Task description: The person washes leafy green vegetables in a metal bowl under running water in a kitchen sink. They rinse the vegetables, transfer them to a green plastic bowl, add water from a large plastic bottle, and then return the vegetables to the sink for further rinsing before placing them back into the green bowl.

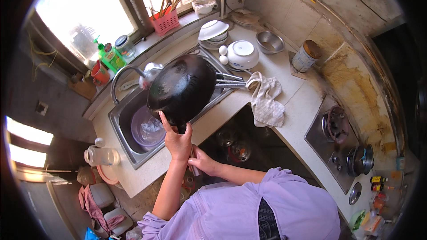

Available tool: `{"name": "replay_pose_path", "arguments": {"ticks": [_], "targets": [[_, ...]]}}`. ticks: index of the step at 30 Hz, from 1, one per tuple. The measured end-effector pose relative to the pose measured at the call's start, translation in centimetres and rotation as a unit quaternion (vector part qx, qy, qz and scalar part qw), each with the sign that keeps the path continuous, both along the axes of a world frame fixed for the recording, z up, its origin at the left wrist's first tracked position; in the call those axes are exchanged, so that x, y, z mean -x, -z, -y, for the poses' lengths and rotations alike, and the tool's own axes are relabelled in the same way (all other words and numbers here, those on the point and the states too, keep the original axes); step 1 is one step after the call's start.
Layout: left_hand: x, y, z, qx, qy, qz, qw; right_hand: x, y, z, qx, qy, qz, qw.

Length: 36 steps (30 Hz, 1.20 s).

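A black wok (183,83) is raised over the stainless-steel sink (116,130), its dark, glossy outer bottom facing up towards me. My left hand (177,141) grips the wok where the handle meets the pan, with one finger stretched up against the rim. Lower down, my right hand (203,162) is closed around the metal end of the handle (194,170). Under the wok, a purple translucent basin (135,125) stands in the sink, partly hidden. The wok's inside is out of sight.
A curved faucet (115,85) rises behind the sink. Upturned white bowls (243,55), two eggs (223,55) and a steel bowl (271,42) stand to the right. A grey-white cloth (267,101) drapes over the counter edge. Further right is a gas stove (320,153). A plastic jar (103,156) stands left.
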<state>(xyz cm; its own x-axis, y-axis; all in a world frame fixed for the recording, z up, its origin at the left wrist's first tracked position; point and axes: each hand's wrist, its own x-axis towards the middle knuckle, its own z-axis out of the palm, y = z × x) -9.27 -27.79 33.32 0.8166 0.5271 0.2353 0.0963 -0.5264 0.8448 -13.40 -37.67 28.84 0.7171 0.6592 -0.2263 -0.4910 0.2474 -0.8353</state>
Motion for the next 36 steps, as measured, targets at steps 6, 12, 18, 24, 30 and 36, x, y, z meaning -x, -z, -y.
{"name": "replay_pose_path", "arguments": {"ticks": [6, 12, 18, 24, 30, 36], "targets": [[-6.1, 1.3, 2.6, -0.029, 0.009, -0.018, 0.999, -6.3, 1.7, 3.3, 0.005, 0.011, 0.020, 1.000], [-9.9, 2.7, 5.0, -0.025, 0.051, -0.048, 0.997, -10.9, 2.0, 6.6, -0.033, -0.016, -0.018, 0.999], [-12.1, 3.8, 7.4, 0.009, 0.086, -0.110, 0.990, -14.3, 4.1, 9.9, -0.029, -0.051, -0.047, 0.997], [-13.6, 7.4, 8.5, 0.037, 0.107, -0.110, 0.987, -16.3, 6.2, 11.8, 0.010, -0.052, -0.064, 0.997], [-14.2, 9.3, 8.1, -0.039, 0.099, -0.090, 0.990, -16.9, 8.2, 10.6, 0.040, -0.030, -0.090, 0.995], [-16.1, 8.5, 7.1, -0.007, 0.094, -0.116, 0.989, -17.4, 6.7, 7.1, 0.304, 0.118, -0.003, 0.945]]}}
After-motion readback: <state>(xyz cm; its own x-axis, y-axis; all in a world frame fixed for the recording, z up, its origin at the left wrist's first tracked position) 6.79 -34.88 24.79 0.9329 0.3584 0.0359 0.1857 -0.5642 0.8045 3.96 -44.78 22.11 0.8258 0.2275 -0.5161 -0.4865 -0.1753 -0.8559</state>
